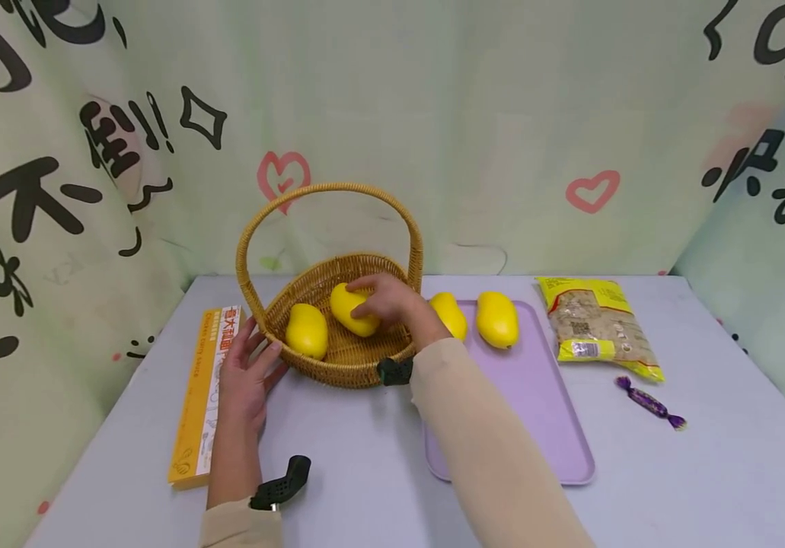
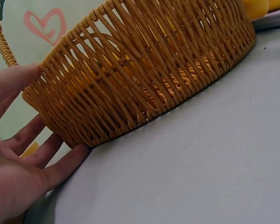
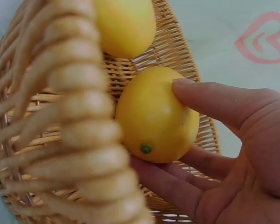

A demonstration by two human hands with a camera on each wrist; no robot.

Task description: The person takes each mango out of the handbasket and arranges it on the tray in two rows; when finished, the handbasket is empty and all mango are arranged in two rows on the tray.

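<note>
A wicker basket (image 1: 337, 373) with a tall arched handle stands on the table. My left hand (image 1: 248, 373) holds its left end; in the left wrist view the thumb lies at the rim and a finger reaches the base. Inside, a yellow mango (image 1: 306, 332) lies at the left. My right hand (image 1: 392, 301) reaches into the basket and grips another mango (image 1: 354, 310), thumb on one side and fingers on the other. The right wrist view shows this mango (image 3: 156, 114) with its green stem end, partly behind the blurred handle.
Right of the basket lies a purple tray (image 1: 522, 411) bearing two mangoes (image 1: 498, 320), one partly behind my right arm. Farther right are a yellow food bag (image 1: 601, 327) and a purple wrapped candy (image 1: 651, 403). A yellow-and-white box (image 1: 203, 396) lies at the left. A curtain backs the table.
</note>
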